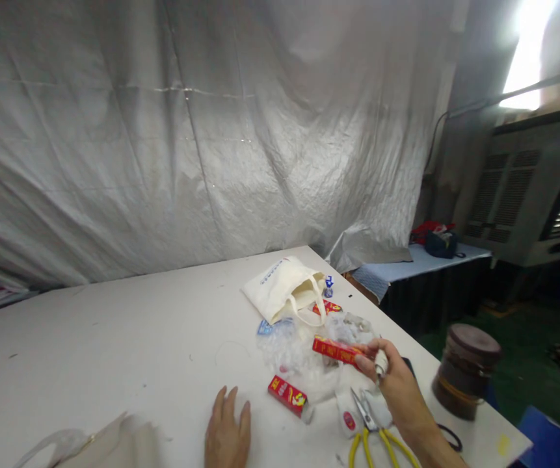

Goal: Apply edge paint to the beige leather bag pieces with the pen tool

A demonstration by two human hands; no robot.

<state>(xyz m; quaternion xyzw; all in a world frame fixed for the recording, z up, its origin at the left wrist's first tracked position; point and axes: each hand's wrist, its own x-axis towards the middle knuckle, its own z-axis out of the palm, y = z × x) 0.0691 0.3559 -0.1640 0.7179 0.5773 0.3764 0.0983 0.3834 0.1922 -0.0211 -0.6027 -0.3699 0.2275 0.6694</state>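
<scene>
My right hand (391,372) grips a long red box (335,350) with yellow markings between thumb and fingers. A small whitish, roll-shaped item (381,362) also sits in that hand; its exact kind is unclear. Below the hand lie scissors (368,416) with yellow handles, close to a white packet (348,416) with a red oval mark. My left hand (228,429) rests palm down on the table, fingers spread and holding nothing. To its right, apart from it, lies a second red box (288,396) with one end open.
A cream tote bag (280,286) lies beyond crumpled clear plastic (284,348) on the white table (114,351). Another red packet (328,307) is partly behind its handle. A dark lidded canister (467,370) stands at the right edge. Beige cloth-like material (114,445) lies front left.
</scene>
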